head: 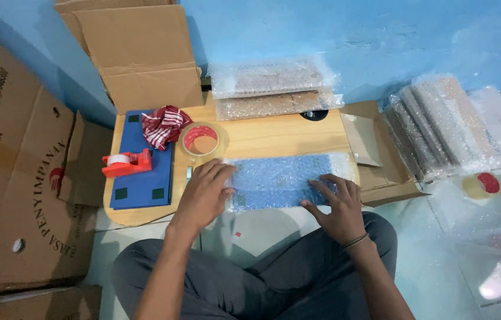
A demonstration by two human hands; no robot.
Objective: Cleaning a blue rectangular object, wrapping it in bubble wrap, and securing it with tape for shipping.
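I am pressing the bubble-wrapped blue panel (283, 181) flat on the worktop (274, 137), its long axis running between my fingers, my left hand (204, 195) spread open on its near end and my right hand (338, 204) splayed open on the other.

Brightness: even and moderate indoor light, with no dark corners.
Source: seems to come from above; the blue wall (381, 35) looks brightest at upper right.
Shadows: soft and short, under the hands and beneath the near edge of the counter (274, 133).
Glare: small white glints on the bubble wrap (280, 178) and on the wrapped bundles (440, 124) at right.
Sharpness: centre crisp; no motion blur on the fingers.
Edges: wide-angle bending, the cardboard box (19, 172) at left bows outward; the lower right corner looks washed out and soft.
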